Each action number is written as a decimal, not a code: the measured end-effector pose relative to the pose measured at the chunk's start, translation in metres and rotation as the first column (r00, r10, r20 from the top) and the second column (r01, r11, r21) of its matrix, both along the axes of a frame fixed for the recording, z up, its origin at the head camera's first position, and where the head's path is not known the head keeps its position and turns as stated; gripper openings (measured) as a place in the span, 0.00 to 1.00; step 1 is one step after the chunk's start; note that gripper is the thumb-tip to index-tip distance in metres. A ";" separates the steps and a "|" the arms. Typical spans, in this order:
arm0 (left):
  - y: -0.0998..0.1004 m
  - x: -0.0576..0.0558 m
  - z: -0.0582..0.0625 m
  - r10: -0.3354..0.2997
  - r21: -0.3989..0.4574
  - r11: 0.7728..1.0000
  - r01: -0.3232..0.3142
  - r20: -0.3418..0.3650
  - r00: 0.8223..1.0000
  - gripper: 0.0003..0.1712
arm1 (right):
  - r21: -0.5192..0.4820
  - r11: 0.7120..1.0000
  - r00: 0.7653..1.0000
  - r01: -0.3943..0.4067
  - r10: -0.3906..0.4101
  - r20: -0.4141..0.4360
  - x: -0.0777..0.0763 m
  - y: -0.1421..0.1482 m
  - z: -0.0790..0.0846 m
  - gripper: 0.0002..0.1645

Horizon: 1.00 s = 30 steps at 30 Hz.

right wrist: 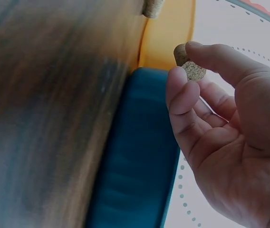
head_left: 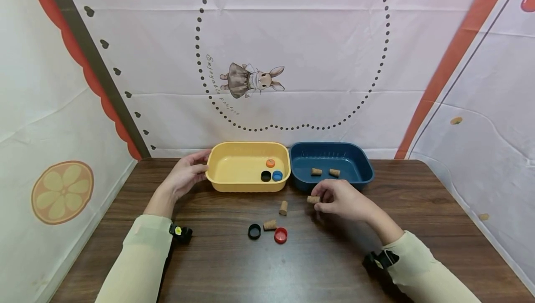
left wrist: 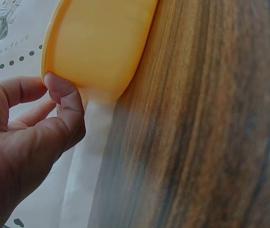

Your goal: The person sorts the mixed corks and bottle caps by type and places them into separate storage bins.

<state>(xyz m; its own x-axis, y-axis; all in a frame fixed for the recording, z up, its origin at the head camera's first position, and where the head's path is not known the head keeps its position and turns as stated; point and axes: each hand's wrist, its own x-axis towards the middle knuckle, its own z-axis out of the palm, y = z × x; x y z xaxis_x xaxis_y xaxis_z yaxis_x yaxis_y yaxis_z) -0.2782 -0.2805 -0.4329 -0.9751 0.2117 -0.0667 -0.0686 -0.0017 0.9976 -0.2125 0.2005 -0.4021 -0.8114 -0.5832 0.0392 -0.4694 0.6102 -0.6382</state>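
My right hand [head_left: 342,200] pinches a cork stopper [head_left: 312,199] between thumb and fingers, just in front of the blue tray [head_left: 368,175]. Both ends of that cork [right wrist: 194,71] show in the right wrist view. At the far left, my left hand [head_left: 185,176] grips the end of the yellow tray [head_left: 227,187], thumb and fingers at its rim, as the left wrist view also shows. Two corks [head_left: 334,172] lie in the blue tray. Inside the yellow one are an orange cap [head_left: 270,163], a black cap [head_left: 265,176] and a blue cap [head_left: 277,175].
On the wooden table [head_left: 209,266], one cork [head_left: 283,207] lies before the yellow tray. Nearer me are another cork [head_left: 270,225], a black cap [head_left: 254,231] and a red cap [head_left: 281,235]. A printed cloth [head_left: 334,52] hangs behind the trays, which stand side by side.
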 end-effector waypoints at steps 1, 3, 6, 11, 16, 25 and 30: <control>0.000 0.000 0.000 0.000 -0.001 1.000 0.000 0.000 1.000 0.37 | -0.003 1.000 1.000 0.003 -0.003 -0.004 0.000 0.000 0.001 0.12; 0.000 0.000 0.000 0.000 -0.002 1.000 0.000 -0.001 1.000 0.37 | -0.005 1.000 1.000 0.009 -0.009 -0.017 -0.001 0.000 0.004 0.11; 0.000 -0.001 0.000 0.000 -0.001 1.000 0.000 -0.003 1.000 0.37 | -0.002 1.000 0.999 0.015 -0.015 -0.042 -0.002 0.000 0.008 0.11; 0.000 -0.001 0.000 -0.002 0.005 1.000 0.002 -0.004 1.000 0.37 | 0.001 0.999 0.997 0.040 -0.040 -0.069 -0.004 -0.001 0.014 0.11; 0.000 0.000 0.000 -0.003 0.008 1.000 0.003 -0.005 1.000 0.37 | -0.023 0.998 0.996 0.063 -0.065 -0.063 -0.010 -0.001 0.019 0.12; 0.001 0.002 0.001 -0.003 0.000 1.000 0.003 -0.011 1.000 0.37 | -0.059 0.994 0.993 0.094 -0.099 -0.072 -0.020 0.000 0.023 0.13; 0.001 0.002 0.001 -0.001 0.001 1.000 0.001 -0.011 1.000 0.37 | -0.073 0.992 0.993 0.099 -0.104 -0.060 -0.027 0.000 0.026 0.12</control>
<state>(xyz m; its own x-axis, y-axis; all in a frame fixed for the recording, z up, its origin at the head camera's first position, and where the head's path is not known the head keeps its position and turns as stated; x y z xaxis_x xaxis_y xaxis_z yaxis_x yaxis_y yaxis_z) -0.2761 -0.2794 -0.4317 -0.9755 0.2127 -0.0558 -0.0576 -0.0022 0.9983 -0.2398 0.2007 -0.3757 -0.8608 -0.4919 0.1305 -0.4484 0.6118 -0.6516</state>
